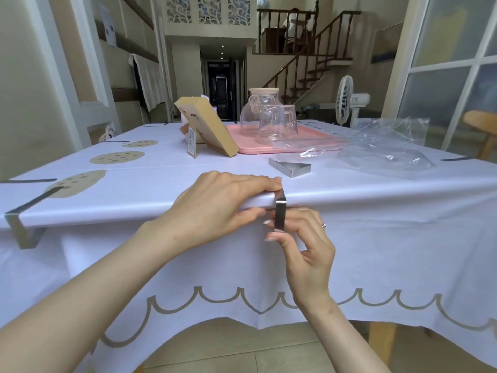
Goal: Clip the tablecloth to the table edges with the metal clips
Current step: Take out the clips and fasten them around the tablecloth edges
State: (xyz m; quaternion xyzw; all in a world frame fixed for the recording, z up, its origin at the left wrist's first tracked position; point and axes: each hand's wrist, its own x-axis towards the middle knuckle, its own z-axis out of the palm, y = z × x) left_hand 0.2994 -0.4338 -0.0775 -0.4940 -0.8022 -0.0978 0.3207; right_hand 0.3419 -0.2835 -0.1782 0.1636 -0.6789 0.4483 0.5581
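Note:
A white tablecloth (376, 238) with a scalloped tan border covers the table and hangs over its near edge. A metal clip (280, 215) sits over that edge at the middle. My right hand (304, 246) pinches the clip's lower part below the table edge. My left hand (223, 200) grips the edge beside the clip, fingers on top and thumb underneath, touching the clip's top arm. Another clip (22, 219) is fitted on the edge at the left. A loose clip (290, 166) lies on the tabletop behind my hands.
A pink tray (247, 145) with a glass pitcher (262, 109) and a glass cup (278, 122) stands at the back. A wooden block (212, 130) leans beside it. Crumpled clear plastic (387, 146) lies at the right. More clips (27, 181) line the left edge.

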